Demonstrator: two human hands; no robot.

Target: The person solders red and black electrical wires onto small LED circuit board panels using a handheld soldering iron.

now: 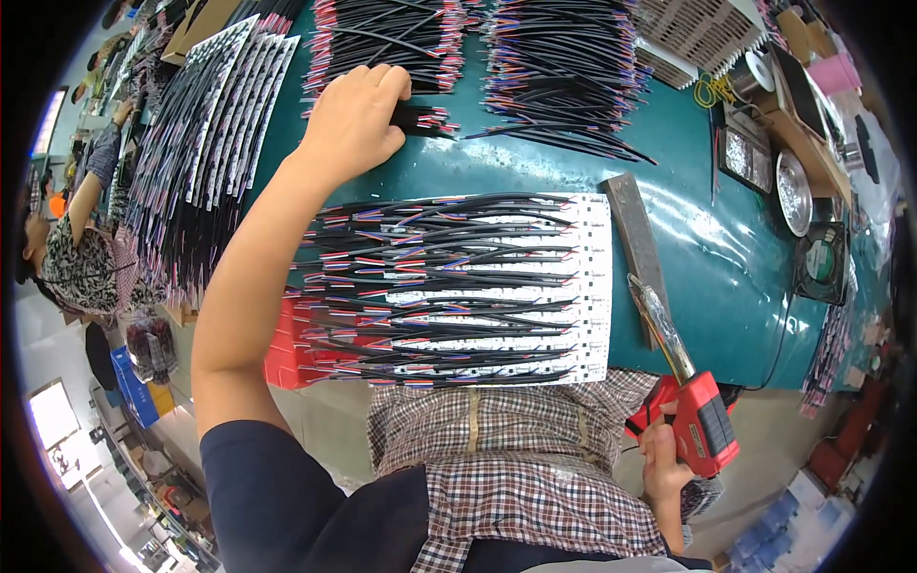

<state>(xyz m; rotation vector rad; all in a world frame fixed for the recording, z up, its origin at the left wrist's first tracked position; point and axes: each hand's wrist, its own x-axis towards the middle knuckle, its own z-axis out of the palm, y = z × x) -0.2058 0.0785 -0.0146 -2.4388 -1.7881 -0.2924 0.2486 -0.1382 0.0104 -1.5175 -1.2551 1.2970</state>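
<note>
My left hand (pixel 353 119) reaches over the near edge of a pile of black cables (pixel 382 38). Its fingers curl closed on a small bunch of black cables (pixel 420 119), whose bared red and white wire ends poke out beside the thumb. My right hand (pixel 661 463) grips a red soldering gun (pixel 702 425), its metal tip pointing up and left beside a grey metal bar (pixel 635 239). In front of me lies a white circuit board panel (pixel 594 286) with rows of black cables attached along its right side, their loose coloured ends toward the left.
Another cable pile (pixel 564 76) lies at the far middle. Stacked wired panels (pixel 229 115) stand at left. On the right are a metal dish (pixel 793 191), a small fan (pixel 820 258) and a solder spool (pixel 755 72). A red bin (pixel 287 353) sits under the panel; a co-worker (pixel 81 239) is at far left.
</note>
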